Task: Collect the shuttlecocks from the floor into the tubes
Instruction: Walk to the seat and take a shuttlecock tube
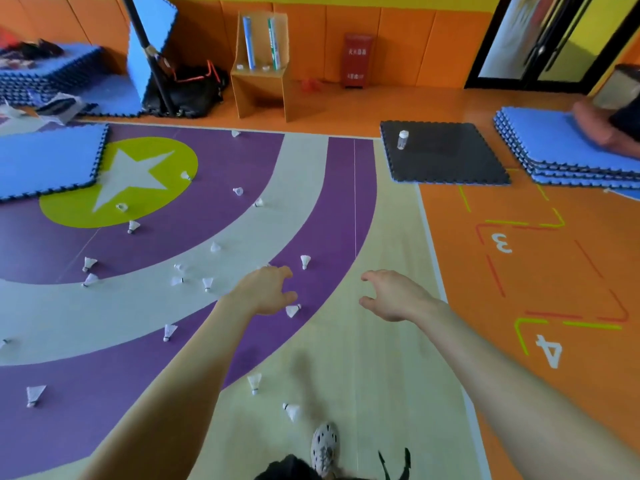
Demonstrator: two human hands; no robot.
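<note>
My shoe rests on pale floor. My left hand and right hand reach forward, fingers spread, both empty. White shuttlecocks lie scattered ahead. They look light and crushable, so I'd pinch the cork. The tubes stand upright by the far wall.

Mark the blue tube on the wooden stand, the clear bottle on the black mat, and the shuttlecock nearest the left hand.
blue tube [248, 43]: head view, middle of its body.
clear bottle [402, 142]: head view, its clear body below the cap.
shuttlecock [292, 311]: head view, its white feather skirt.
</note>
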